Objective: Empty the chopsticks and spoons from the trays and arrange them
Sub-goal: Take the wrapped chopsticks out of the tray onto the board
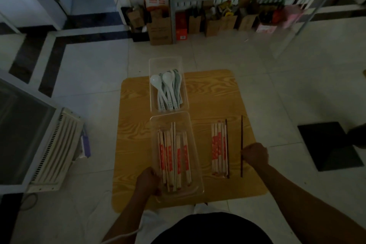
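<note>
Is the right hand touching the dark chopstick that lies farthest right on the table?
Touching. The head view shows the right hand curled, its fingers meeting the dark chopstick with no gap. The left hand grips the chopstick tray.

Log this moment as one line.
left hand: grips chopstick tray | right hand: holds dark chopstick | wrapped chopsticks: some on table | spoons: in far tray

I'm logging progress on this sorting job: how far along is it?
Done: a row of wrapped chopsticks and one dark chopstick lie side by side on the table. In hand: the right hand holds a second dark chopstick beside them; the left hand grips the near tray. Left: wrapped chopsticks in that tray, and the spoons in the far tray.
</note>
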Tool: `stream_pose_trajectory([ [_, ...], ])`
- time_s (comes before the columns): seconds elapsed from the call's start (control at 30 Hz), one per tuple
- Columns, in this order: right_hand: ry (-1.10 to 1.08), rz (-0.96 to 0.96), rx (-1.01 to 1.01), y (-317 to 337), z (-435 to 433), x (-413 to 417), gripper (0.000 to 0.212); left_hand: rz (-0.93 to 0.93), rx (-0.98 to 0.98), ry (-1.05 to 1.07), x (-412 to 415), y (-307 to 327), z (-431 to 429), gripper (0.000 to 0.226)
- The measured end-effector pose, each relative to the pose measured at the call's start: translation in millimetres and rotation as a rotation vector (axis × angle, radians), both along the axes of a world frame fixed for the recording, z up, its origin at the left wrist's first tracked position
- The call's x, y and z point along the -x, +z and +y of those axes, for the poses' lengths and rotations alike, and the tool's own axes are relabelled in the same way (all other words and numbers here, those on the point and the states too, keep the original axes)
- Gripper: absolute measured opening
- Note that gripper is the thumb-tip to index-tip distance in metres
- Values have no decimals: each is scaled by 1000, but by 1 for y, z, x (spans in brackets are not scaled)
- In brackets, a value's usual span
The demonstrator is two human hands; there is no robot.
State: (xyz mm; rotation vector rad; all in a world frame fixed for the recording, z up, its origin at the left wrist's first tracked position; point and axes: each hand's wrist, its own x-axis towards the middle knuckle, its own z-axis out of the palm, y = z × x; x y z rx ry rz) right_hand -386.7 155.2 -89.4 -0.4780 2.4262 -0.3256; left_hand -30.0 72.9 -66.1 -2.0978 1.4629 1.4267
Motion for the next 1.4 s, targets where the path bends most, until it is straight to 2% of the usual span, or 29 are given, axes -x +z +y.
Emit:
stream_pose_trajectory([
  [0.3,-25,-77,-25,-23,-9,-29,24,47,5,41,1,4,2,6],
  [0.6,-58,-38,-39,-17,-17,-33,15,35,-11,26,0,3,0,9],
  [0.83,-12,8,-55,-12,-17,-37,17,42,-20,-10,-2,2,-1,16],
  [0.97,8,89,18,9,-34,-46,29,62,-15,27,-2,6,0,7],
  [1.13,139,172,257,36,-84,-99,22,83,-9,-6,-7,6,5,22],
  [1.2,245,91,308,36,-93,-131,20,95,-7,5,-9,5,5,26],
  [1.3,397,-45,267,32,-95,-177,18,132,-14,60,-10,6,3,18],
  [1.4,478,-49,151,14,-90,-201,18,140,-19,28,-10,4,2,28],
])
